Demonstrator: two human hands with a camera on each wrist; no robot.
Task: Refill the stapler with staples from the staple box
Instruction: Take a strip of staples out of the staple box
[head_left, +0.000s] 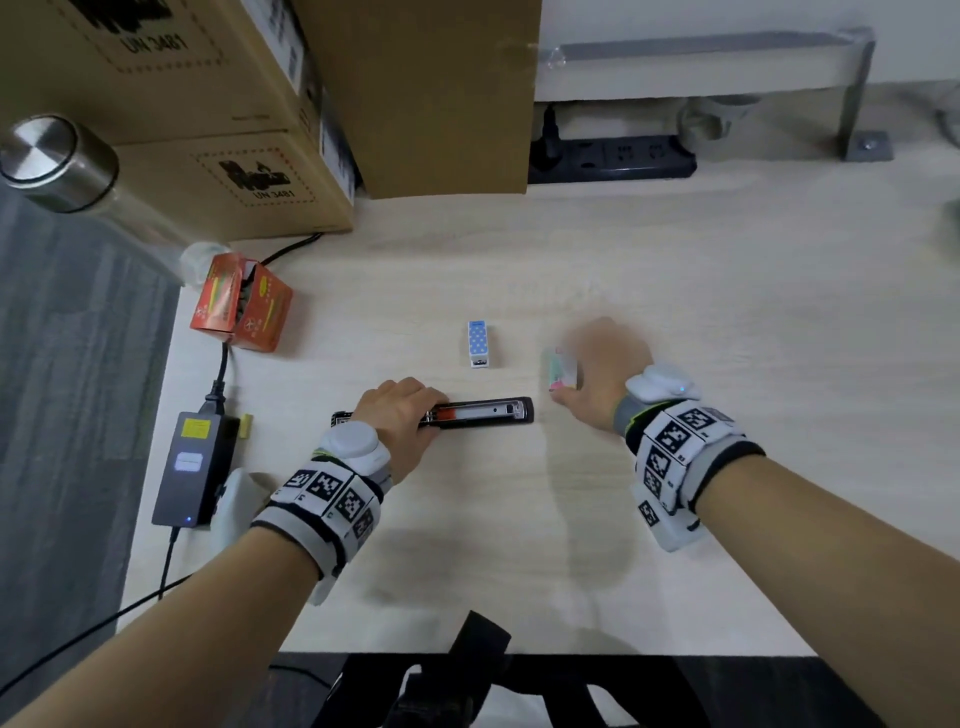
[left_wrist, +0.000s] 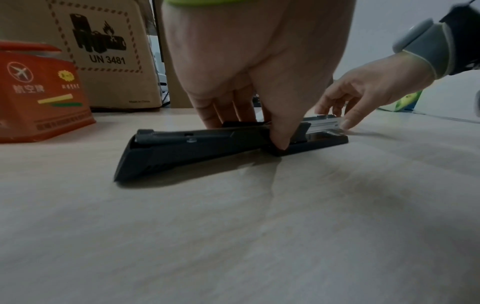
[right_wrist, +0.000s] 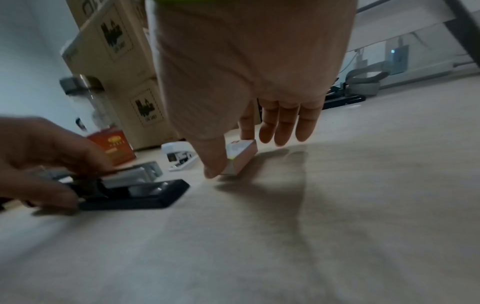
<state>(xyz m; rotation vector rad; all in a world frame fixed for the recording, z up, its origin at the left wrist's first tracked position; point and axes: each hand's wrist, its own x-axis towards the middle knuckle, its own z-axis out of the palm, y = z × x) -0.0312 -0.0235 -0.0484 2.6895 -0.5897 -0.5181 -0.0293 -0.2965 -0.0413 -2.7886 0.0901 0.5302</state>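
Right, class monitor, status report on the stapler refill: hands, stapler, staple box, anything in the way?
Left hand holds black stapler, opened flat on desk. Right hand pinching small staple box, blurred. Blue dotted mini stapler behind, clear of path.

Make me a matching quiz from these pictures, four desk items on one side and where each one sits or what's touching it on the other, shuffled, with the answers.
Things
1. black stapler
2. small staple box
3. orange box
4. blue dotted stapler

Places
A. standing alone in the middle of the desk, untouched
B. opened flat, held down by the left hand
C. far left, near the cardboard boxes
D. under the fingers of the right hand

Pairs: 1-B, 2-D, 3-C, 4-A
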